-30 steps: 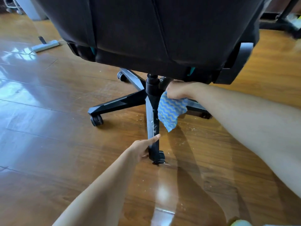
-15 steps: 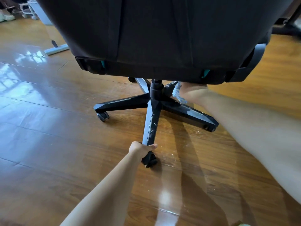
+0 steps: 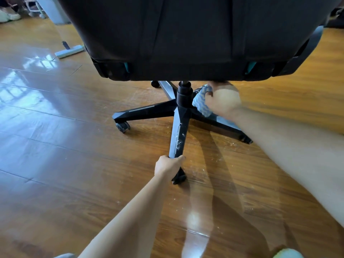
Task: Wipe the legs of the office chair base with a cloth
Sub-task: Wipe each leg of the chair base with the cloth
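Cloth (image 3: pixel 202 100) bunched under right hand (image 3: pixel 222 101) — pressed on chair leg (image 3: pixel 221 122).

One chair (image 3: pixel 186 34), four visible legs (image 3: pixel 147 110), one cloth (image 3: pixel 200 101), two hands (image 3: pixel 168 165).

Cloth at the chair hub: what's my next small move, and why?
Probably draw the cloth outward along the right-hand leg toward its caster. The right hand presses it at that leg's inner end beside the column, and the left hand grips the near leg, steadying the base.
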